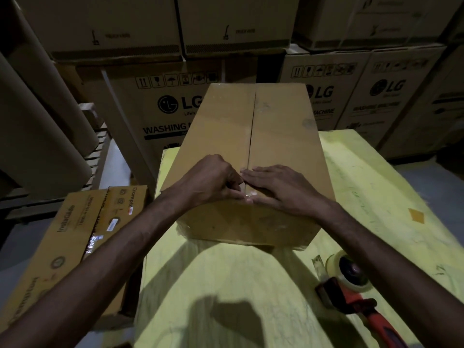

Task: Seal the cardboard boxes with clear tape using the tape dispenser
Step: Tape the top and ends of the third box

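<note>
Nearest, to the right of the cardboard box [251, 126] and closer to the camera: tape dispenser [351, 285], red-handled, loaded with a clear roll, lying on the yellow table [226, 285], apart from both hands. Box itself standing on the same table, lengthways, flaps closed. Resting on the near end of the box lid, left of the centre seam [252, 121]: left hand [213, 179], fingers curled, tips at the seam; cannot tell whether pinching tape or clenched on nothing. Right of the seam: right hand [273, 187], spread flat, palm down, fingers straight, pressing the lid. Between the hands, at the box's near edge: short glossy strip of clear tape [247, 194]. Left of the box and lower: printed carton [75, 234]. Behind the box: stacked LG cartons [170, 104].
</note>
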Demonstrator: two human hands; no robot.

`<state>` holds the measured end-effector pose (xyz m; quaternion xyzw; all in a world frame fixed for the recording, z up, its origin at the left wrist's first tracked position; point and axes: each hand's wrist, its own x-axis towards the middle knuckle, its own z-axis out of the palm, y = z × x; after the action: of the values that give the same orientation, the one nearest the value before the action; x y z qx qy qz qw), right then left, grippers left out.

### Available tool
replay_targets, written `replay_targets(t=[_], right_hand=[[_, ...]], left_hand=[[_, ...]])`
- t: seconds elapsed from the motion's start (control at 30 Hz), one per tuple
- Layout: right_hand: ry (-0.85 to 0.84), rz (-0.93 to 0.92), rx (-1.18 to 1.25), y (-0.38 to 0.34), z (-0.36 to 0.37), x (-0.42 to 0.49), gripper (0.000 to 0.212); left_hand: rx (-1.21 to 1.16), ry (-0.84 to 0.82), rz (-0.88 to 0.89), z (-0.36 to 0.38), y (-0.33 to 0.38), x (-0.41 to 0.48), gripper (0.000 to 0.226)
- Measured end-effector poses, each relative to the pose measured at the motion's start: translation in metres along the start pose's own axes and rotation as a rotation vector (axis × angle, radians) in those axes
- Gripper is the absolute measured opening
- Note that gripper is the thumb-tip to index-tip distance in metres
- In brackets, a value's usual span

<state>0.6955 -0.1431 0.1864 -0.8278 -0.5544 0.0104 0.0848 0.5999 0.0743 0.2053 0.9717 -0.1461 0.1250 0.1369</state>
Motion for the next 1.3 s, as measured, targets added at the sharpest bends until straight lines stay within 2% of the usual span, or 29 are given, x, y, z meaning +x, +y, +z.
replay_targets(t=[0.23,0.33,0.5,0.7,0.87,0.97,1.13,1.3], right_hand=[[0.015,0.011,-0.059,-0.003,-0.009,0.006,0.071],[0.006,0.027,-0.070,-0.003,-0.013,0.012,0.071],[0.019,0.030,-0.068,0.006,-0.013,0.007,0.072],[-0.024,0.099,0.048,0.039,-0.019,-0.025,0.070],[-0.043,0.119,0.137,0.062,-0.028,-0.058,0.068],[-0.036,0.169,0.166,0.077,-0.031,-0.076,0.066],[0.040,0.225,0.347,0.090,-0.029,-0.096,0.068],[0.042,0.238,0.372,0.085,-0.028,-0.095,0.069]], left_hand=[[0.101,-0.013,0.062,0.000,0.007,0.008,0.036],[0.078,-0.029,0.007,-0.006,0.008,0.013,0.038],[-0.043,-0.131,-0.007,-0.011,-0.005,0.003,0.026],[-0.148,-0.088,-0.137,-0.019,-0.037,-0.027,0.056],[-0.261,-0.064,-0.194,-0.023,-0.066,-0.051,0.026],[-0.278,-0.060,-0.256,-0.029,-0.078,-0.058,0.028],[-0.345,-0.061,-0.296,-0.034,-0.087,-0.063,0.038],[-0.424,-0.062,-0.280,-0.037,-0.090,-0.064,0.023]])
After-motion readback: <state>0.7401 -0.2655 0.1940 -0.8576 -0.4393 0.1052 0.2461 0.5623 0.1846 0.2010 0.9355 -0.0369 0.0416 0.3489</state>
